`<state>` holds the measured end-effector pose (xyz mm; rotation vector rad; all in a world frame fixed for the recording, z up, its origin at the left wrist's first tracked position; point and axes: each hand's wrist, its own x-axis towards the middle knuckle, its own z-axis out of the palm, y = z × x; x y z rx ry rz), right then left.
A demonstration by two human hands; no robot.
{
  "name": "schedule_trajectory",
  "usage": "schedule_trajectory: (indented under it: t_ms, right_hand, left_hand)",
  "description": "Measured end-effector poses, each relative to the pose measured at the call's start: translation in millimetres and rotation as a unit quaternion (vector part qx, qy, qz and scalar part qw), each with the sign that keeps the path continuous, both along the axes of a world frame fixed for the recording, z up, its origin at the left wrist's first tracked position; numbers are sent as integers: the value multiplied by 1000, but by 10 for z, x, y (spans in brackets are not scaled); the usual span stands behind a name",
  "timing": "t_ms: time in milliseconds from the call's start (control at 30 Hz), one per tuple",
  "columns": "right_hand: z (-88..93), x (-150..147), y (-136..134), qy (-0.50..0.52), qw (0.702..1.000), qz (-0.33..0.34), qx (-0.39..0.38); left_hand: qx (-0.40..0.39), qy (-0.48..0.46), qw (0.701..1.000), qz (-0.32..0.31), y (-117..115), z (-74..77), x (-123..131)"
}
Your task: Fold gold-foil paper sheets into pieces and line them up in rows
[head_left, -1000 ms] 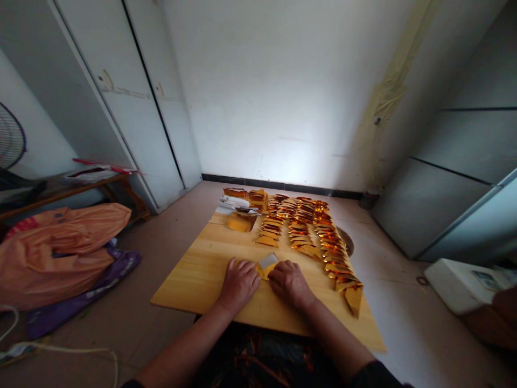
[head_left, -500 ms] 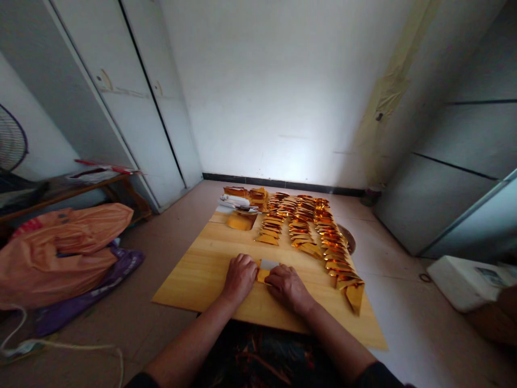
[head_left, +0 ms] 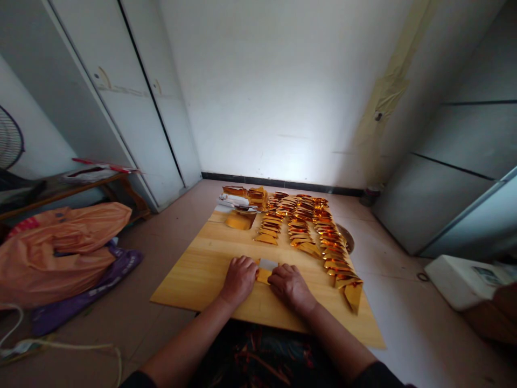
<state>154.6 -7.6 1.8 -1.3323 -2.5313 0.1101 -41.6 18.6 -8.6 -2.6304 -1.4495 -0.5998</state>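
Observation:
A small gold paper piece (head_left: pixel 264 276) with a pale grey-white patch (head_left: pixel 268 264) along its far side lies on the wooden board (head_left: pixel 194 269). My left hand (head_left: pixel 240 277) is closed on the paper's left end, fingers curled. At the right end, my right hand (head_left: pixel 289 285) has its fingers bent together on the same paper. Rows of folded gold foil pieces (head_left: pixel 335 248) cover the board's right and far parts. A flat gold stack (head_left: pixel 239 220) lies at the far left of the board, near upright gold bundles (head_left: pixel 257 198).
A white wrapped bundle (head_left: pixel 234 200) lies at the board's far left corner. Behind the right rows is a round bowl (head_left: pixel 346 238). Orange cloth or bags (head_left: pixel 60 248) and a purple bag (head_left: pixel 89 291) lie left on the floor; a white box (head_left: pixel 460 280) stands right.
The view has shifted very slightly. My right hand has shifted a little on the paper, and my left hand holds nearly the same place.

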Motion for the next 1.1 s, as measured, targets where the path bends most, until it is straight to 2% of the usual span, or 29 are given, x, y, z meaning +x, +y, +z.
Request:
schedule_trajectory:
  t_ms: [233, 600, 833, 1100]
  right_hand:
    - [13, -27, -2, -42, 998, 24, 43]
    - [36, -3, 79, -67, 997, 21, 40]
    - [52, -48, 118, -93, 994, 39, 45]
    - [59, -62, 160, -64, 997, 18, 27]
  left_hand:
    - [-13, -4, 1000, -7, -183, 84, -17]
    - [5, -7, 1000, -22, -93, 7, -53]
    - [4, -15, 1000, -24, -95, 58, -38]
    - [19, -13, 999, -25, -112, 36, -30]
